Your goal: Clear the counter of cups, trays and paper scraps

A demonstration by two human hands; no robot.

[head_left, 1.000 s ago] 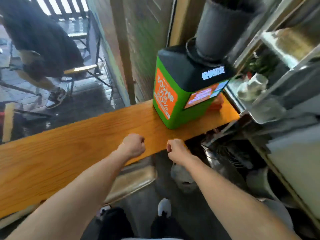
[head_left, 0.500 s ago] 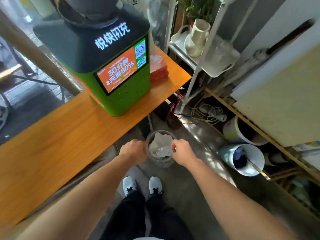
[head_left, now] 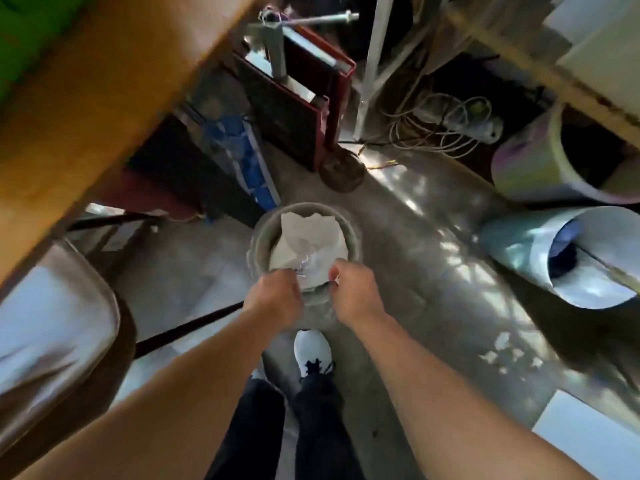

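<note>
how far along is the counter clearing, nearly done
Looks late on. Done: white crumpled paper sits inside the clear round plastic cup. In hand: left hand and right hand grip its near rim, off the counter. Left: binning it; most of the counter is out of view.

Under you lies a grey, glossy concrete floor (head_left: 408, 258), dappled with patches of sunlight. Your white sneaker (head_left: 312, 351) stands on it near the bottom centre. A white cylindrical bin (head_left: 540, 251) lies tipped on its side on the floor at the right, its mouth facing you. Beyond it, a tangle of pale cables (head_left: 436, 129) sprawls on the floor. A dark red crate (head_left: 294, 109) stands on the floor further back, just beside a round brown disc (head_left: 341, 171). The orange wooden worktop (head_left: 104, 84) crosses the upper left, blurred.
</note>
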